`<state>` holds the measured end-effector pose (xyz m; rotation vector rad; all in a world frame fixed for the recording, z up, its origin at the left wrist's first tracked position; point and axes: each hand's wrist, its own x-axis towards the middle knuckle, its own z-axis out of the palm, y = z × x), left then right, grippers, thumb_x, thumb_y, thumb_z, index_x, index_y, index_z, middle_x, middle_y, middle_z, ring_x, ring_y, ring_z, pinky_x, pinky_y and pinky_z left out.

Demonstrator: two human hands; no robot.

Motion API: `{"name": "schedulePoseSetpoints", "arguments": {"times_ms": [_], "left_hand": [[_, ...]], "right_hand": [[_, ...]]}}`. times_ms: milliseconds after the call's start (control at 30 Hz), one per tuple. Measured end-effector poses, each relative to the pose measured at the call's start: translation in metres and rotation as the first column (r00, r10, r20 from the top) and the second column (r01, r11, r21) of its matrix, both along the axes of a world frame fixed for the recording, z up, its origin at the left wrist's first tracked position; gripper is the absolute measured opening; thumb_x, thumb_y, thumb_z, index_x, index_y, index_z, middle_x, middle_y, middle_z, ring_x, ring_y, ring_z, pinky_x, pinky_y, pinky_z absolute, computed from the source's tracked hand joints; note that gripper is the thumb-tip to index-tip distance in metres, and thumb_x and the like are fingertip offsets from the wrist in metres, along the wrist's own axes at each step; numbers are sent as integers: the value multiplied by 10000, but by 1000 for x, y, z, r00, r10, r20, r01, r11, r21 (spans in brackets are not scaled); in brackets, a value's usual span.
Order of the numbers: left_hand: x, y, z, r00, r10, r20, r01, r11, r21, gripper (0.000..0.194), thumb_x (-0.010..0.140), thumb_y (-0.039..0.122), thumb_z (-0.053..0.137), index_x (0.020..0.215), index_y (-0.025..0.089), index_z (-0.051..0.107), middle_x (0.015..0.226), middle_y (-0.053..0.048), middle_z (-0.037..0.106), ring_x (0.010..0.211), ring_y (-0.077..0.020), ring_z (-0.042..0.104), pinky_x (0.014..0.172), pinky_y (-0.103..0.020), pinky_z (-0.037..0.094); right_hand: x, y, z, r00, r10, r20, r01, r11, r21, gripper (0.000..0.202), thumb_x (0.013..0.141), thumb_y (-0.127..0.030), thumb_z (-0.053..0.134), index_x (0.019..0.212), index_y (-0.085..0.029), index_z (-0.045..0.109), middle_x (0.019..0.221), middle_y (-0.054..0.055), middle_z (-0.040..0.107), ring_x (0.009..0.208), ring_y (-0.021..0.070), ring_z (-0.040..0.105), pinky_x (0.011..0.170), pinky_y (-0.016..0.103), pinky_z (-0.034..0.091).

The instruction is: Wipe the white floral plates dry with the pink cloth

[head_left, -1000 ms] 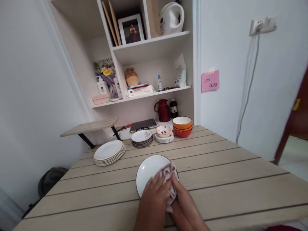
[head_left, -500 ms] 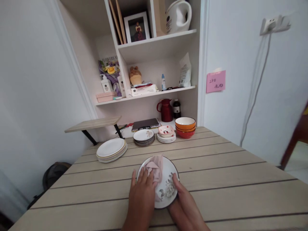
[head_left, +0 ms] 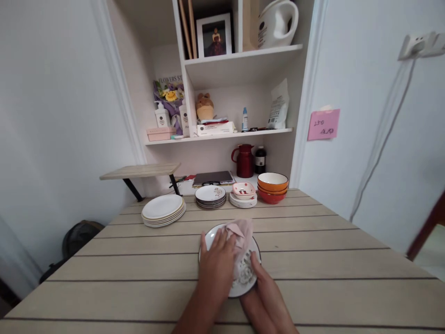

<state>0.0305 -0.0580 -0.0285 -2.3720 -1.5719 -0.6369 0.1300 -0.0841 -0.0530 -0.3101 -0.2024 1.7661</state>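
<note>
A white plate [head_left: 238, 290] with a dark rim and a grey flower print is held above the near middle of the table. My right hand [head_left: 267, 293] grips its right edge, thumb on top and fingers underneath. On the plate's upper face lies a crumpled pale pink cloth [head_left: 245, 235]. My left hand [head_left: 216, 263] presses the cloth against the plate, its fingers over the cloth's left part. The left fingertips are slightly blurred and partly hidden by the folds.
Along the table's [head_left: 313, 264] back stand large white plates [head_left: 162, 208], dark-rimmed plates [head_left: 210, 195], small dishes [head_left: 243, 197] and orange and red bowls [head_left: 273, 185]. Behind them are a low wooden stand [head_left: 139, 171], a red jug [head_left: 244, 161] and a shelf unit [head_left: 243, 69].
My left hand and the cloth have slid right across the plate, now covering more of the flower print. The right hand keeps its grip. The whole view has shifted slightly.
</note>
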Motion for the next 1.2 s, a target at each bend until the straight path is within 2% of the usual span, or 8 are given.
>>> {"name": "schedulePoseSetpoints", "arguments": {"times_ms": [133,300,400,500,667,800,967,1200], "left_hand": [[-10,9,-1,991,133,-21,-133,991,13,359,910,228,409,1234,225,563,1363,-102,528,1323,-252,400,1102,-634,141],[-21,-16,-5,972,225,-66,-224,974,30,353,911,262,412,1170,156,627,1285,-157,585,1265,-290,471,1110,-604,176],[-25,-32,-11,976,204,-73,-207,978,-33,365,913,245,403,1194,155,618,1293,-150,577,1269,-293,467,1104,-598,219],[-21,-41,-14,988,146,-45,-152,964,-217,394,912,220,409,1274,211,562,1384,-85,494,1330,-252,389,1112,-515,284],[-2,-40,-5,1000,-11,29,21,928,-372,430,932,243,384,1350,296,468,1459,16,386,1386,-182,281,1143,-428,259],[1,-22,3,996,-62,65,76,967,-243,406,948,303,359,1338,345,464,1445,22,423,1380,-179,303,1160,-508,150],[-13,0,-3,996,87,36,-80,984,-158,400,955,319,316,1304,274,505,1404,-42,486,1358,-215,347,1126,-597,131],[-20,-20,-10,965,254,-67,-261,956,-131,397,912,264,418,1266,162,569,1355,-147,522,1306,-279,422,1125,-525,224]], "right_hand": [[-1,-1,5,1000,22,8,-22,1000,11,412,838,-345,608,1218,-185,607,1125,90,696,1037,222,630,915,399,488],[-1,-4,5,998,60,5,-60,998,-37,397,852,-375,587,1177,-151,633,1076,110,712,1023,228,638,904,400,491],[-1,-5,3,998,69,6,-69,997,-34,385,845,-382,598,1145,-145,651,1042,106,722,983,221,651,884,387,501],[-1,-4,2,999,42,8,-41,998,-44,360,833,-380,618,1095,-139,673,1000,93,732,927,205,661,858,363,514],[2,-2,4,999,10,-35,-12,997,-81,302,838,-377,613,1034,-161,692,964,60,737,811,154,663,803,304,530],[1,-1,3,999,25,-43,-27,999,-38,322,849,-370,597,1092,-173,673,1063,68,717,916,170,655,855,324,515],[0,-1,1,998,69,-4,-69,996,48,418,849,-394,583,1216,-197,613,1149,86,686,1045,214,623,947,391,462],[0,-4,1,992,127,15,-127,992,12,442,853,-428,568,1197,-158,626,1101,114,703,1042,234,629,947,417,457]]}}
